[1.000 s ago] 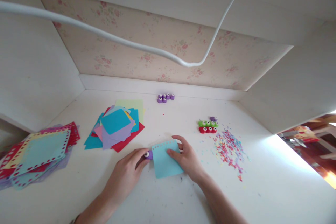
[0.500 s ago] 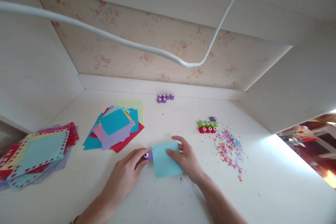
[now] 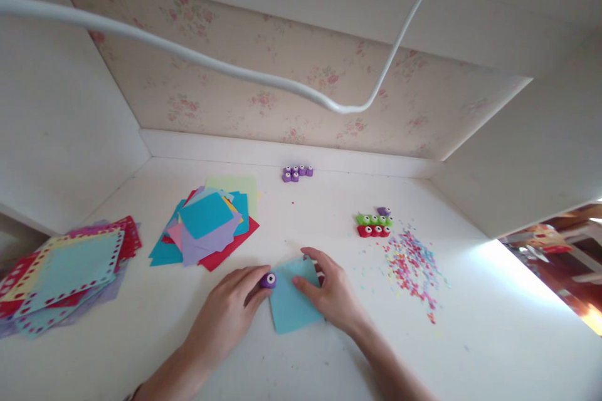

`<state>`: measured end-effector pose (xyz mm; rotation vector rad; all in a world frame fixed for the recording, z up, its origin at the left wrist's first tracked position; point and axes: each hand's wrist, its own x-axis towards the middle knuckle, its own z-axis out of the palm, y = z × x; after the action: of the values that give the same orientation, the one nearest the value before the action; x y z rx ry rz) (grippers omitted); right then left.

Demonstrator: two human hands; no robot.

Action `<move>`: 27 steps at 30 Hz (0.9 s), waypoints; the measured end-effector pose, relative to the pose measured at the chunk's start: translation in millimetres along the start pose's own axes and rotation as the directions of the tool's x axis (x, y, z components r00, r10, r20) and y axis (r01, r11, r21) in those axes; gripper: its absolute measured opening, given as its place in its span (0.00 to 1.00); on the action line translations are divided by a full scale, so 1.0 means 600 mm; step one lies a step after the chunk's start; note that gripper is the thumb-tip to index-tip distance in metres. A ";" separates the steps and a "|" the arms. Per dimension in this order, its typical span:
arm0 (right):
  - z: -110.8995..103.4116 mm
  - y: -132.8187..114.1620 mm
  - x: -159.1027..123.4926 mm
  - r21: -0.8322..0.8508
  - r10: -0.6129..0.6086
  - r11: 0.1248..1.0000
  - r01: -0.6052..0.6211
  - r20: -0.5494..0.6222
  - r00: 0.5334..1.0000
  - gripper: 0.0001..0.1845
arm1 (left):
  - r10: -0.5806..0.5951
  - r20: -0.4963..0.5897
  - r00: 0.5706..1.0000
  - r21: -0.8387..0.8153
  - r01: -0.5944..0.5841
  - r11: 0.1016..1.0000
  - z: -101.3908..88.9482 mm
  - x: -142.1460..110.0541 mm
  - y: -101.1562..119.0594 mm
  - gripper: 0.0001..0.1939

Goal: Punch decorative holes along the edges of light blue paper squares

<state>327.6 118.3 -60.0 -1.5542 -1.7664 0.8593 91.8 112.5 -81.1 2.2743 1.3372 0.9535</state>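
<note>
A light blue paper square (image 3: 290,302) lies on the white desk (image 3: 301,351) in front of me, with a row of small holes along its far edge. My right hand (image 3: 329,291) rests on its right side, fingers spread and pressing it flat. My left hand (image 3: 230,310) is closed round a small purple punch (image 3: 268,279) set at the sheet's upper left corner.
A loose pile of plain coloured sheets (image 3: 207,225) lies left of centre. Punched sheets (image 3: 66,272) are stacked at the far left. Purple punches (image 3: 297,172) sit by the back wall; green and red punches (image 3: 374,225) sit to the right beside scattered confetti (image 3: 414,266). A white cable (image 3: 197,59) hangs overhead.
The blue sheet has turned a little, its left corner swinging toward me. The purple punch has shifted slightly right onto the sheet's corner. Both hands moved with them.
</note>
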 end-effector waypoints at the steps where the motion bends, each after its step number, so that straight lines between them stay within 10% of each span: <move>1: -0.006 -0.004 -0.001 -0.074 -0.076 0.994 0.075 -0.011 0.997 0.27 | -0.006 0.000 1.000 0.010 0.006 1.000 -0.001 0.000 0.002 0.15; 7: -0.029 -0.013 -0.006 -0.320 -0.314 0.859 0.400 0.290 0.904 0.22 | -0.020 0.031 0.999 0.125 0.016 0.992 -0.009 -0.003 0.009 0.15; 27: -0.021 0.004 -0.014 -0.452 -0.264 0.781 0.430 0.386 0.884 0.21 | 0.108 -0.021 0.994 0.217 -0.101 0.971 -0.017 0.002 0.011 0.10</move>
<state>339.9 111.0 -54.7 -1.3686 -2.5892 0.4518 89.5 109.7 -69.7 2.5237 1.4072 0.9224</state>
